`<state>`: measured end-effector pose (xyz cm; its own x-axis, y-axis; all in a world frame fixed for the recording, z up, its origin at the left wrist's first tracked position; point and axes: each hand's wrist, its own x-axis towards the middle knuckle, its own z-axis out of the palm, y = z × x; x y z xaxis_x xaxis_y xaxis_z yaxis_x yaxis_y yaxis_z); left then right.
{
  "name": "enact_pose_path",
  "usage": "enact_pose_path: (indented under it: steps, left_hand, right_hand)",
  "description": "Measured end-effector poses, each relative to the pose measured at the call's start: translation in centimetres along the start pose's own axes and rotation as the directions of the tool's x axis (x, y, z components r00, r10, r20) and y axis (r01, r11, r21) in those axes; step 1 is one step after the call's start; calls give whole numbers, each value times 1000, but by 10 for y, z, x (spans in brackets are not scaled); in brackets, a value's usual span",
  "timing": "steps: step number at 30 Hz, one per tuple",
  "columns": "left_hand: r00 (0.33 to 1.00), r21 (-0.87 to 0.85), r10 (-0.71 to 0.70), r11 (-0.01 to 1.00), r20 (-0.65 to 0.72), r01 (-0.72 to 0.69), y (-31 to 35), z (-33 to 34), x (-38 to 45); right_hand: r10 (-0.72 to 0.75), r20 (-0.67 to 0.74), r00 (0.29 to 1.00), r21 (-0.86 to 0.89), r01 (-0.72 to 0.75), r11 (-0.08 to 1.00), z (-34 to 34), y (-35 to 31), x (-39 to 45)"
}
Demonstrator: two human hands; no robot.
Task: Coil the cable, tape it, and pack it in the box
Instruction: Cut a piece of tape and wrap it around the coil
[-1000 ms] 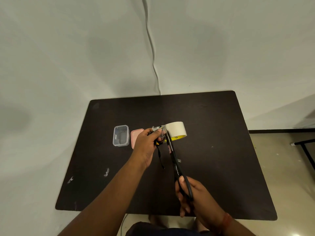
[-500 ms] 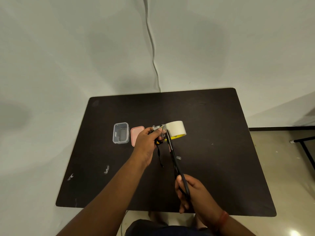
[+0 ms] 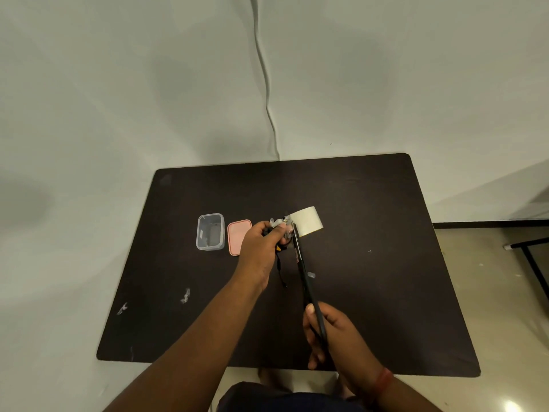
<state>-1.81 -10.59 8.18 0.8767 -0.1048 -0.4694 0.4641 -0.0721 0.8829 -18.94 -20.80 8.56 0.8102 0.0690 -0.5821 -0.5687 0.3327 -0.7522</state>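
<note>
Gripping the coiled cable (image 3: 277, 233) in my left hand (image 3: 261, 248) above the counter (image 3: 371, 263), I close my right hand (image 3: 329, 331) round the scissors (image 3: 303, 272). Their long axis runs away from me to the strip joining cable and tape roll (image 3: 307, 221), just right of my left hand.

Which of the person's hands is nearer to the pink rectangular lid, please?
Left. The left hand holds the coiled black cable just right of the pink rectangular lid; the right hand grips the black scissors near the table's front edge.

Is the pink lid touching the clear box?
Apart. The head view shows a strip of dark table between the pink lid and the clear box, which lie side by side.
</note>
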Motion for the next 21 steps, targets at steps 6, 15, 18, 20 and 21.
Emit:
enact_pose_path:
  steps: [6,15,18,20,21]
  left_hand:
    - [999,50,-33,998,3,33,-6,0,2]
    - [982,237,-182,953,-51,189,-38,-13,11]
    - [976,281,-210,934,-61,219,-46,-19,11]
    - [973,316,-224,921,-52,228,-48,-22,10]
    - [974,330,-221,917,-43,223,-50,-24,10]
  right_hand:
    - [7,24,1000,38,-8,999,-4,3,5]
    - [189,44,981,-175,-179,968,-38,21,1]
    - [177,-47,983,-335,-183,924,-64,35,-5]
    - [74,-207,976,-498,-170,851,-86,48,0]
    - [8,-279,960,-595,-179,784,-96,53,5]
